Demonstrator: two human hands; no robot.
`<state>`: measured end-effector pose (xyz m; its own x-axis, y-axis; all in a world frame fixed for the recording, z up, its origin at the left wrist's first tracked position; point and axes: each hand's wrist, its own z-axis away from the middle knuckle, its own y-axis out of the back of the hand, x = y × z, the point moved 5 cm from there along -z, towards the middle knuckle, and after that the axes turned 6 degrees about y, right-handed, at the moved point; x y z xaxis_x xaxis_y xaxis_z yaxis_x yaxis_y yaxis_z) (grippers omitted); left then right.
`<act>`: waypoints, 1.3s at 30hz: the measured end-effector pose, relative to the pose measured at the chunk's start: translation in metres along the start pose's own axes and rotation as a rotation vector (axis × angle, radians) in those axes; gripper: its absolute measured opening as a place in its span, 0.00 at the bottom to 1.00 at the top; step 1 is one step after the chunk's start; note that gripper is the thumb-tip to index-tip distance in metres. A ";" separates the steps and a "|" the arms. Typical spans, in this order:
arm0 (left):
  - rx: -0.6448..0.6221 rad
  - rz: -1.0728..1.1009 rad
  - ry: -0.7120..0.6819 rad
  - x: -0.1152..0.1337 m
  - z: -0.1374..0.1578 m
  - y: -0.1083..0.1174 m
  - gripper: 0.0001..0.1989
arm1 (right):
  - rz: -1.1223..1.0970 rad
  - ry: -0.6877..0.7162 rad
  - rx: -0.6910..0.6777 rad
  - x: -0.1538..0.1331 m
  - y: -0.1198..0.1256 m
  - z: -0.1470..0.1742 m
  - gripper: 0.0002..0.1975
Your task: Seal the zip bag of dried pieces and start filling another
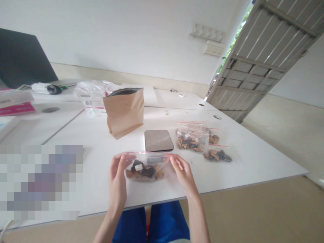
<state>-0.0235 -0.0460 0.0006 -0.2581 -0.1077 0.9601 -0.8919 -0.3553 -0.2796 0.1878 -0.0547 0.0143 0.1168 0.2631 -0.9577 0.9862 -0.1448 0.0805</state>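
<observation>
Both hands grip a clear zip bag [145, 170] with a red-pink seal line along its top and dark and tan dried pieces inside. A small white label shows through the plastic. My left hand [118, 172] pinches the upper left corner, my right hand [182, 173] the upper right corner. The bag is over the white table near its front edge. Just beyond it lies a flat square scale [159, 140] with a metallic top. Similar filled zip bags [192, 140] lie to the right, partly overlapping; one bag [217, 155] sits nearest the front.
A brown paper pouch [125, 113] stands with its top open behind the scale. Crumpled clear plastic packaging [92, 96] is left of it. A dark monitor [26, 59] and a white device [45, 88] stand at the back left. The table's front edge [217, 189] runs close by. A pixelated patch hides the left front.
</observation>
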 end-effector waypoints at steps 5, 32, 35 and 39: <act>0.029 -0.003 -0.015 0.002 0.000 0.001 0.12 | 0.049 0.020 0.054 0.004 -0.001 0.002 0.18; -0.045 -0.125 -0.121 0.009 0.004 0.020 0.12 | 0.016 0.082 0.220 0.009 -0.012 0.006 0.19; -0.025 -0.204 -0.166 0.012 0.004 0.022 0.13 | 0.010 0.087 0.208 0.007 -0.013 0.007 0.18; -0.054 -0.323 -0.206 0.015 0.001 0.029 0.14 | 0.033 0.098 0.180 0.009 -0.014 0.008 0.16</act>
<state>-0.0528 -0.0586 0.0071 0.1147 -0.1839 0.9762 -0.9347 -0.3527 0.0434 0.1737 -0.0582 0.0024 0.1679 0.3462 -0.9230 0.9457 -0.3209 0.0517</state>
